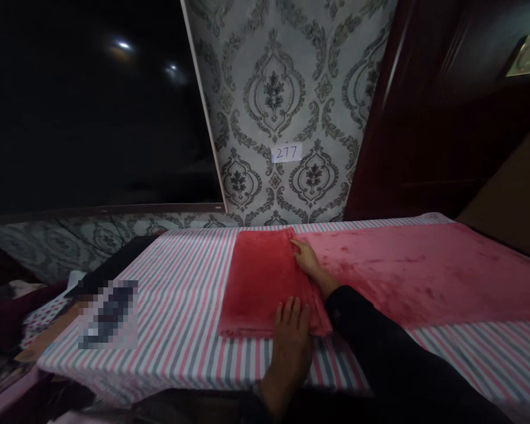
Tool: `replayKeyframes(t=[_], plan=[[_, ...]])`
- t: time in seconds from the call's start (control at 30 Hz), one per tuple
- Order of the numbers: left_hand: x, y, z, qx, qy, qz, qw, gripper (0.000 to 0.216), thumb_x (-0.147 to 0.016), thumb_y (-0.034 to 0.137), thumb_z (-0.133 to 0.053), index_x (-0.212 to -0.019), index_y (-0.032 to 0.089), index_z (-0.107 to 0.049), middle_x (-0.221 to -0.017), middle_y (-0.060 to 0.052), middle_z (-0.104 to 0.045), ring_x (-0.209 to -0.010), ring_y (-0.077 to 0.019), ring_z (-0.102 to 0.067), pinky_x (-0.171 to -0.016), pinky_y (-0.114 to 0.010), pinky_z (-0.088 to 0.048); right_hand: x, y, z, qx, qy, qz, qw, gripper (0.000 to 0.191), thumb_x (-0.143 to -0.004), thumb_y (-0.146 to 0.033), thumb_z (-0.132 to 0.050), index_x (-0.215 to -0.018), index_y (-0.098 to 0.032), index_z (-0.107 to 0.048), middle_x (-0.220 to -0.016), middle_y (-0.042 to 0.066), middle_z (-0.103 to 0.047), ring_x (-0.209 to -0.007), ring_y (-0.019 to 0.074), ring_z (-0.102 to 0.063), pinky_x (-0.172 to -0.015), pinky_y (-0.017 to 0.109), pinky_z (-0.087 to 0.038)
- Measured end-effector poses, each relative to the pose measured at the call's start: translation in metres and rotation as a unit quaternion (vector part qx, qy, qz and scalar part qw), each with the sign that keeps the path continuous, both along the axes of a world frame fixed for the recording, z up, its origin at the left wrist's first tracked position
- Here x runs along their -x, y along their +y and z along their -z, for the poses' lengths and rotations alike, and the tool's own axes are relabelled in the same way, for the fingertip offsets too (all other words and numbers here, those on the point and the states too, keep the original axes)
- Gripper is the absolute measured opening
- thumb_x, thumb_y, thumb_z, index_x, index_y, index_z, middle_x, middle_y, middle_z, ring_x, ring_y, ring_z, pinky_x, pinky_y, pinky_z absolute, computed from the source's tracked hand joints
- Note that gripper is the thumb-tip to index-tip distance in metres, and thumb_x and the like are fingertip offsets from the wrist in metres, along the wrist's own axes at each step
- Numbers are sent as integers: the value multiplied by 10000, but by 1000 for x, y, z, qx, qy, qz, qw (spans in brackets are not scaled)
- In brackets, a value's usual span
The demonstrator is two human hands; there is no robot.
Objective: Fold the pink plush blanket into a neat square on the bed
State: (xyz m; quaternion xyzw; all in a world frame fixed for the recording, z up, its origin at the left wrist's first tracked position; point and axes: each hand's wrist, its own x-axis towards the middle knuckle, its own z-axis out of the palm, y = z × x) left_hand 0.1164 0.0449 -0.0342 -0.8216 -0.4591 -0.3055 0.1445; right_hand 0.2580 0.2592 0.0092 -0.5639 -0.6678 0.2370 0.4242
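"Your dark sleeve [380, 330] is nearest in the head view. Where's the folded red cloth [258, 277]?"

"On the striped tabletop [172, 300], with pinkish fabric [428, 271] spread to its right. Your left hand [294, 338] lies open on the cloth's near side; your right hand [309, 259] touches its far right edge, but whether it grips, I can't tell."

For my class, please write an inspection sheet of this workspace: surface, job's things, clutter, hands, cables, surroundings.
Surface: striped cloth, pink, grey and white.
Job's things: folded red cloth; paler red cloth spread to its right.
Clutter: heaped fabrics at far left; pixelated patch, contents hidden.
Hands: left hand on the folded red cloth near its front; right hand touching its right side.
Cables: thin dark lines below the screen, possibly cables.
Surroundings: patterned wallpaper, paper marked 277, glossy dark-red panel.
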Motion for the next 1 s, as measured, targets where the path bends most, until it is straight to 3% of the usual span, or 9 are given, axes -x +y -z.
replayKeyframes(t=[0.2,0.37,0.43,0.53,0.6,0.67,0.83,1.0], plan=[[-9,-7,-11,39,-7,36,999,540,-835,186,-579,-1373,147,-604,-1388,-143,-655,-1294,-310,-588,-1126,-529,-455,-11,-28,1,3,17,-23,1000,569,-801,-149,-613,-1370,-159,-648,-1411,126,-623,-1339,279,-559,-1185,455,-391],[15,-18,-45,58,-30,138,988,515,-879,180,-512,-1388,191,-591,-1374,-122,-666,-1332,-258,-571,-1204,-544,-368,-28,-85,21,-17,80,-38,996,653,-775,-208,-636,-1426,-200,-592,-1461,94,-586,-1366,273,-532,-1201,488,-367],[35,-15,-61,50,-27,93,994,493,-920,150,-462,-1391,208,-594,-1384,-117,-661,-1363,-255,-547,-1213,-558,-344,-36,-113,28,-23,128,-53,990,638,-789,-240,-625,-1426,-213,-586,-1433,90,-610,-1326,271,-568,-1170,501,-405],[69,-8,-76,66,-23,-82,994,476,-971,224,-453,-1430,168,-567,-1498,-172,-558,-1436,-334,-465,-1194,-642,-315,-43,-150,34,-4,169,-72,983,635,-835,-296,-606,-1462,-214,-546,-1346,99,-667,-1203,268,-648,-1072,493,-498],[86,-6,-76,85,-8,-163,983,498,-985,310,-473,-1447,142,-554,-1542,-205,-497,-1462,-397,-412,-1165,-705,-301,-44,-169,34,4,162,-65,985,646,-855,-332,-607,-1485,-217,-524,-1267,96,-703,-1111,269,-683,-1000,484,-543],[94,-8,-69,104,8,-194,975,507,-986,359,-490,-1439,147,-572,-1551,-205,-485,-1463,-433,-395,-1139,-719,-322,-43,-182,34,-2,134,-42,990,642,-850,-352,-622,-1474,-220,-541,-1210,93,-722,-1069,279,-689,-967,486,-552],[90,-16,-47,110,30,-178,977,475,-1003,374,-463,-1390,154,-631,-1518,-179,-534,-1453,-436,-401,-1108,-632,-404,-37,-195,34,-100,78,16,992,411,-866,-358,-563,-1224,-218,-707,-1198,104,-718,-1119,295,-646,-1007,496,-498],[91,-17,-43,101,22,-159,982,468,-1019,376,-419,-1393,188,-628,-1489,-141,-575,-1465,-379,-405,-1141,-604,-375,-37,-197,30,-115,49,48,991,327,-929,-435,-485,-826,-214,-702,-875,94,-693,-899,276,-619,-866,441,-512]])
